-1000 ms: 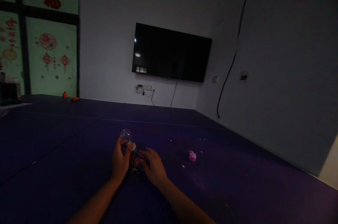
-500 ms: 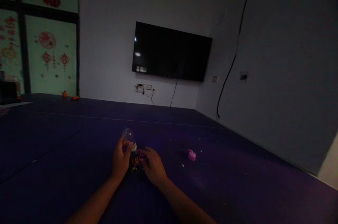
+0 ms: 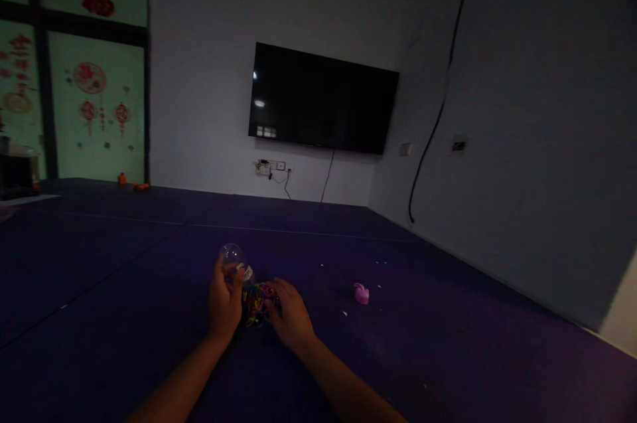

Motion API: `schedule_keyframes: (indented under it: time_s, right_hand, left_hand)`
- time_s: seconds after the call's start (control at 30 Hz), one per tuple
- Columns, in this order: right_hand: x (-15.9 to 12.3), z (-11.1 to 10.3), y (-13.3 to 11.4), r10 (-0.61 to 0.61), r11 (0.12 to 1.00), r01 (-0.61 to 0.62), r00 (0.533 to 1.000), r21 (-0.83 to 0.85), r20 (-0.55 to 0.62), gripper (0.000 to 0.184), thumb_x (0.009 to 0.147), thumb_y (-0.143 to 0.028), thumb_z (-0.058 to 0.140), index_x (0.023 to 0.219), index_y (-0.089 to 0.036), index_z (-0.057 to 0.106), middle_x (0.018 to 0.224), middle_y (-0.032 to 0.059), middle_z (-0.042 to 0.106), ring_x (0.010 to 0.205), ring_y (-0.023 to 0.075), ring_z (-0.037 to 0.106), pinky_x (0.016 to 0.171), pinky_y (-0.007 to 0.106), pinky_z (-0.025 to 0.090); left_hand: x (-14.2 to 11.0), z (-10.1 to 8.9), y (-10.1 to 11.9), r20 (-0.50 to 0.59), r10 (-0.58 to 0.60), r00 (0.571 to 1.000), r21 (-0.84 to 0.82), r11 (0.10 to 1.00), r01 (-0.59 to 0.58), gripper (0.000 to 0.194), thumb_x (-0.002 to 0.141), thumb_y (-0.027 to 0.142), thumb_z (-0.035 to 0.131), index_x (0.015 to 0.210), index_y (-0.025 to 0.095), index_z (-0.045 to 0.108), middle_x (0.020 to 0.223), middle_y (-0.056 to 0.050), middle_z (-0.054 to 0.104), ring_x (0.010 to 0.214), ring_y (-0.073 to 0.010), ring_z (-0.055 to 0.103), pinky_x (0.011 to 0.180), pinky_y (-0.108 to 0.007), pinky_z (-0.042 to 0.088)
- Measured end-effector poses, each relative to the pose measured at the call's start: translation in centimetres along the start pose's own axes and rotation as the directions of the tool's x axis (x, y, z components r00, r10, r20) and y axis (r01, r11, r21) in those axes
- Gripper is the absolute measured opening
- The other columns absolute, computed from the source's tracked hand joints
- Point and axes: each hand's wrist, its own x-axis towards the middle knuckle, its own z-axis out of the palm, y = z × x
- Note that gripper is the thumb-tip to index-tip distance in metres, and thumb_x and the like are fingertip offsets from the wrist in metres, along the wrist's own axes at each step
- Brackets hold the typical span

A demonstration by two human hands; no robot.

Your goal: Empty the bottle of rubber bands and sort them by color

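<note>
My left hand (image 3: 225,300) is closed around a clear plastic bottle (image 3: 231,255) with a rounded end and a pale label, tilted with that end pointing away from me. A small heap of multicoloured rubber bands (image 3: 255,309) lies on the dark purple floor between my hands, close to the bottle's lower end. My right hand (image 3: 292,315) curls its fingers around the right side of the heap, with thumb and fingertips among the bands. A pink lid-like piece (image 3: 361,294) with ear-shaped tips sits on the floor to the right.
Small white scraps (image 3: 345,313) are scattered around the pink piece. A television (image 3: 323,99) hangs on the far wall above sockets and cables. Orange objects (image 3: 141,186) lie near the glass door (image 3: 99,104) at the far left. A black cable (image 3: 432,144) runs down the right wall.
My left hand and the bottle have shifted slightly left, away from the heap, and more of the rubber bands shows. The right hand has hardly moved.
</note>
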Motion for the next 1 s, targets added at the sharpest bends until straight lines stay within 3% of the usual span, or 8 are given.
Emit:
schedule_keyframes:
  time_s: [0.2, 0.33, 0.47, 0.6, 0.7, 0.8, 0.9, 1.0]
  right_hand:
    - [0.1, 0.3, 0.1, -0.022, 0.999, 0.023, 1.0, 0.026, -0.022, 0.041, 0.084, -0.023, 0.05, 0.125, -0.021, 0.053, 0.122, 0.0103, 0.056, 0.115, 0.0259, 0.051, 0.097, 0.045, 0.042]
    - [0.1, 0.4, 0.2, -0.024, 0.997, 0.027, 0.999, 0.071, -0.045, 0.044, 0.083, -0.022, 0.05, 0.128, -0.022, 0.051, 0.123, 0.0095, 0.056, 0.115, 0.0251, 0.05, 0.097, 0.045, 0.041]
    - [-0.1, 0.3, 0.3, 0.005, 0.986, 0.006, 0.998, 0.168, -0.068, 0.052, 0.084, -0.022, 0.049, 0.136, -0.025, 0.041, 0.126, 0.0082, 0.055, 0.118, 0.024, 0.049, 0.1, 0.044, 0.039]
    - [0.2, 0.3, 0.5, 0.059, 0.926, -0.026, 0.995, 0.376, -0.076, 0.057, 0.085, -0.028, 0.053, 0.139, -0.028, 0.035, 0.132, 0.0065, 0.05, 0.122, 0.0233, 0.045, 0.103, 0.043, 0.035]
    - [1.0, 0.3, 0.6, 0.111, 0.766, -0.059, 0.993, 0.64, -0.041, 0.054, 0.082, -0.035, 0.058, 0.134, -0.029, 0.042, 0.134, 0.0058, 0.048, 0.122, 0.0233, 0.045, 0.103, 0.043, 0.033]
    - [1.9, 0.0, 0.3, 0.197, 0.489, -0.128, 0.98, 0.863, 0.033, 0.05, 0.075, -0.038, 0.067, 0.121, -0.026, 0.053, 0.121, 0.0068, 0.058, 0.109, 0.0235, 0.056, 0.097, 0.043, 0.04]
    - [2.2, -0.6, -0.2, 0.279, 0.24, -0.184, 0.953, 0.953, 0.114, 0.056, 0.065, -0.033, 0.077, 0.116, -0.025, 0.054, 0.107, 0.0056, 0.063, 0.095, 0.022, 0.062, 0.087, 0.042, 0.047]
    - [2.4, -1.3, -0.5, 0.316, 0.113, -0.199, 0.936, 0.974, 0.154, 0.061, 0.062, -0.028, 0.079, 0.117, -0.024, 0.052, 0.101, 0.0043, 0.062, 0.092, 0.0211, 0.062, 0.083, 0.042, 0.049]
  left_hand:
    - [-0.1, 0.0, 0.0, 0.053, 0.144, 0.988, 0.132, 0.98, -0.15, 0.062, 0.084, 0.053, 0.045, 0.133, 0.016, 0.039, 0.106, -0.012, 0.061, 0.098, -0.0267, 0.058, 0.084, -0.043, 0.046]
    - [-0.2, 0.1, -0.2, 0.096, 0.141, 0.985, 0.147, 0.977, -0.154, 0.059, 0.084, 0.053, 0.044, 0.13, 0.016, 0.042, 0.11, -0.014, 0.06, 0.09, -0.0252, 0.06, 0.081, -0.043, 0.048]
    - [-0.4, 0.2, -0.3, 0.113, 0.083, 0.99, 0.048, 0.995, -0.089, 0.056, 0.084, 0.051, 0.047, 0.125, 0.015, 0.04, 0.113, -0.016, 0.06, 0.08, -0.0217, 0.064, 0.078, -0.041, 0.051]
    - [-1.0, 0.2, 0.1, 0.209, 0.129, 0.969, -0.068, 0.991, -0.118, 0.052, 0.083, 0.047, 0.051, 0.123, 0.017, 0.038, 0.113, -0.015, 0.062, 0.096, -0.0235, 0.064, 0.083, -0.039, 0.05]
    - [-1.3, 0.1, 0.7, 0.296, 0.227, 0.928, -0.089, 0.974, -0.21, 0.045, 0.084, 0.043, 0.051, 0.121, 0.018, 0.041, 0.118, -0.015, 0.06, 0.108, -0.0235, 0.06, 0.089, -0.038, 0.048]
    - [-1.6, 0.0, 1.1, 0.333, 0.278, 0.901, -0.083, 0.96, -0.266, 0.043, 0.085, 0.039, 0.05, 0.121, 0.018, 0.041, 0.12, -0.016, 0.06, 0.11, -0.0232, 0.058, 0.092, -0.039, 0.047]
    - [-1.8, 0.0, 1.1, 0.317, 0.294, 0.902, -0.081, 0.956, -0.283, 0.045, 0.086, 0.038, 0.049, 0.124, 0.017, 0.037, 0.119, -0.015, 0.06, 0.111, -0.0232, 0.057, 0.092, -0.04, 0.046]
    - [-1.9, 0.0, 0.9, 0.307, 0.293, 0.905, -0.061, 0.955, -0.289, 0.045, 0.086, 0.039, 0.047, 0.125, 0.017, 0.038, 0.122, -0.015, 0.058, 0.114, -0.0242, 0.055, 0.094, -0.042, 0.045]
